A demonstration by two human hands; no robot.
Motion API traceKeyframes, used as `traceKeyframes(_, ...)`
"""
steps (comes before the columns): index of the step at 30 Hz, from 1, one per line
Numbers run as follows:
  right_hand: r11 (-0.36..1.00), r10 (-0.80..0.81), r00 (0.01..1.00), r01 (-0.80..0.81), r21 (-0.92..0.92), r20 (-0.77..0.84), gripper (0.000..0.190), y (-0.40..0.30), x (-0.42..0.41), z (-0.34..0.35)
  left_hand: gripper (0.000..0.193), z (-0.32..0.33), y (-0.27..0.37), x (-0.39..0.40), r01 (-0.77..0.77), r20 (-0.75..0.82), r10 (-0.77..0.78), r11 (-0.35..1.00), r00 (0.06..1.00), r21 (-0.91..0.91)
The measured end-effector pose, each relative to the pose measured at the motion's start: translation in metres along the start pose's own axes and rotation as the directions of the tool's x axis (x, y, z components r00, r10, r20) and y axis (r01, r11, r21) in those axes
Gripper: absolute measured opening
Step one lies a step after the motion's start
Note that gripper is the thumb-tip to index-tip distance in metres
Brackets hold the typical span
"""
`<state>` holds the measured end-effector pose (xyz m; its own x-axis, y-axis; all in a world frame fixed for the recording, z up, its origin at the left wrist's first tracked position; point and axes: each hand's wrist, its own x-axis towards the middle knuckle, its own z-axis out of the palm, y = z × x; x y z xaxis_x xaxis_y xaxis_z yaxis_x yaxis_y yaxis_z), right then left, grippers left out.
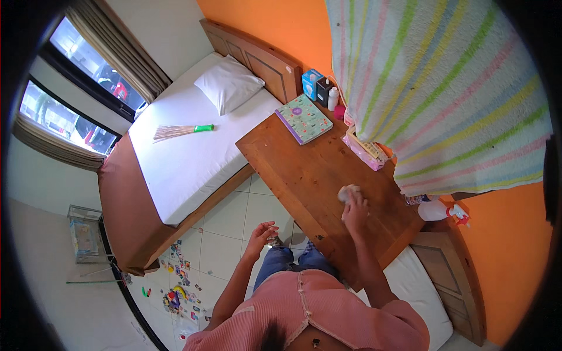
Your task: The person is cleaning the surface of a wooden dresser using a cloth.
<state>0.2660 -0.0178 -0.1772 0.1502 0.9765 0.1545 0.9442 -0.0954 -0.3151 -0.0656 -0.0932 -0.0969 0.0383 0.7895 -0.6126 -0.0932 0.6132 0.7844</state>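
My right hand (pixel 355 215) presses a crumpled pale cloth (pixel 349 192) onto the brown wooden table (pixel 303 175), a little blurred. Apart from the table's near edge, my left hand (pixel 262 236) hangs over the floor with its fingers apart and nothing in them. Beyond the cloth lies a pink pack (pixel 364 154) with a cream-coloured keypad device (pixel 369 144) on it. A green patterned binder (pixel 304 119) with a purple spine rests at the table's far left corner.
By the wall stand a blue box (pixel 311 83), a black device (pixel 324 91), a white bottle (pixel 333 97) and a spray bottle (pixel 434 211). A striped towel (pixel 430 87) hangs over the table's wall side. A stick broom (pixel 184 130) lies on the bed (pixel 175 175); small toys (pixel 175 298) litter the floor.
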Motion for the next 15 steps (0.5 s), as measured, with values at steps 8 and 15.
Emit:
traceKeyframes(8,0.989,0.111,0.993,-0.107,0.106,-0.037,0.054,0.041,0.064,-0.004,0.033,-0.001,0.012,0.013,-0.055,0.049,0.054,0.998,0.997,0.023)
traceKeyframes(15,0.997,0.069,0.998,-0.069,-0.019,-0.01,0.055,-0.041,0.056,0.043,0.034,0.008,0.024,0.016,-0.066,0.085,0.06,0.996,0.995,0.065)
